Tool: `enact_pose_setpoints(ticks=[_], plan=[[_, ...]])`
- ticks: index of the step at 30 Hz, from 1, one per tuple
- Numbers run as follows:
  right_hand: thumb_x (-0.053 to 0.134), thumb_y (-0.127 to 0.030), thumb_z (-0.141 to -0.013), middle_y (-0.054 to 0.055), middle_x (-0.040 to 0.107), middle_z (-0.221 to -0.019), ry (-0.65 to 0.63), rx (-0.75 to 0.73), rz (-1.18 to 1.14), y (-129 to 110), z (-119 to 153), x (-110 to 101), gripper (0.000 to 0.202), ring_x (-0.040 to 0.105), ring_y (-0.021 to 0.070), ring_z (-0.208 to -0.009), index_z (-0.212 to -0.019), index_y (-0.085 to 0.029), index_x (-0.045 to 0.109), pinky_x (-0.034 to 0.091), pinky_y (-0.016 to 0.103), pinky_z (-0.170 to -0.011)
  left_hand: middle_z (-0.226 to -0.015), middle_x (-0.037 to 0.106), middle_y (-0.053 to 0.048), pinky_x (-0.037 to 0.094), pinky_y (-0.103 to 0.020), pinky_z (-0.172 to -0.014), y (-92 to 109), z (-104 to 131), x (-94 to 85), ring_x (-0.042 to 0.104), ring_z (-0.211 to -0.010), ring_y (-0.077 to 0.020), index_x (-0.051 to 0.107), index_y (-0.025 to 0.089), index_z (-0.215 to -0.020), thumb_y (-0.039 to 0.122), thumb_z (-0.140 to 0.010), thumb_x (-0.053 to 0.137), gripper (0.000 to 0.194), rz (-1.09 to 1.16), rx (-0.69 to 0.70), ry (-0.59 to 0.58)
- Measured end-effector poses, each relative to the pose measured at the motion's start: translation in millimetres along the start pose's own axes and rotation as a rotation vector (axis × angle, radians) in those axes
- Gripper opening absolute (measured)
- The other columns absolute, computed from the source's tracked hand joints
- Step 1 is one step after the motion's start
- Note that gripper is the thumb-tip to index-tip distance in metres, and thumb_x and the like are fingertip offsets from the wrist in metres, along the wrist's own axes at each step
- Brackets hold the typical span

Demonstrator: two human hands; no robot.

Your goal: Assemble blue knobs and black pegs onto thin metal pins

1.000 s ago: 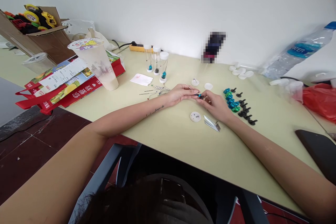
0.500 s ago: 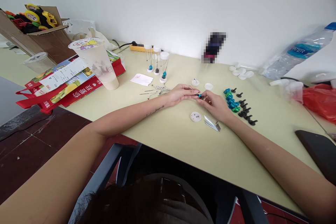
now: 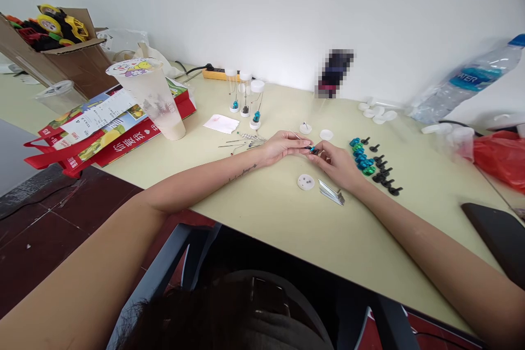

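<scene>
Over the table, my left hand (image 3: 283, 146) and my right hand (image 3: 334, 164) meet, fingers closed on a small blue-and-black piece (image 3: 313, 150). A thin metal rod (image 3: 296, 135) sticks up from the left fingers. In front of the hands lie a round white cap (image 3: 305, 182) with small dark bits in it and a row of bent metal rods (image 3: 331, 192). Blue and green shiny pieces (image 3: 363, 161) and black stemmed pieces (image 3: 382, 169) are lined up right of my right hand. Several thin pins (image 3: 248, 142) lie beside my left wrist.
Clear tubes (image 3: 257, 104) with white caps stand at the back, near a paper slip (image 3: 221, 123). A drink cup (image 3: 153, 101) stands left by a red bag (image 3: 123, 145) and a cardboard box (image 3: 77, 65). A water bottle (image 3: 467, 82) and black phone (image 3: 494, 235) lie right.
The thin rod at my left fingers has tilted slightly. Both hands otherwise stay in place on the blue-and-black piece.
</scene>
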State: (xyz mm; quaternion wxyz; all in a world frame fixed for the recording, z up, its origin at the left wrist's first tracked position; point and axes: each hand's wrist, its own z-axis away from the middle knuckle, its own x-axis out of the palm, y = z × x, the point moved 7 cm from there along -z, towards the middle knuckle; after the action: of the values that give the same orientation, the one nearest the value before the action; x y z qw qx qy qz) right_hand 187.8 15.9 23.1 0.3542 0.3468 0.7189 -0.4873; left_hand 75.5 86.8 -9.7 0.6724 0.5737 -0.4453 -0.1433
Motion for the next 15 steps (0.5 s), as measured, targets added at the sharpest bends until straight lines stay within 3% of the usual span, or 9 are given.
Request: enact_pose_setpoints(ticks=[15], plan=[[0.048, -0.050, -0.090, -0.003, 0.051, -0.056, 0.000, -0.005, 0.005, 0.4, -0.1, 0.7, 0.027, 0.047, 0.0158, -0.051, -0.088, -0.023, 0.050, 0.033, 0.028, -0.050, -0.091, 0.071, -0.007, 0.044, -0.035, -0.102, -0.9, -0.1, -0.6, 0.068, -0.086, -0.0137, 0.071, 0.009, -0.086, 0.022, -0.067, 0.078, 0.024, -0.006, -0.009, 0.007]])
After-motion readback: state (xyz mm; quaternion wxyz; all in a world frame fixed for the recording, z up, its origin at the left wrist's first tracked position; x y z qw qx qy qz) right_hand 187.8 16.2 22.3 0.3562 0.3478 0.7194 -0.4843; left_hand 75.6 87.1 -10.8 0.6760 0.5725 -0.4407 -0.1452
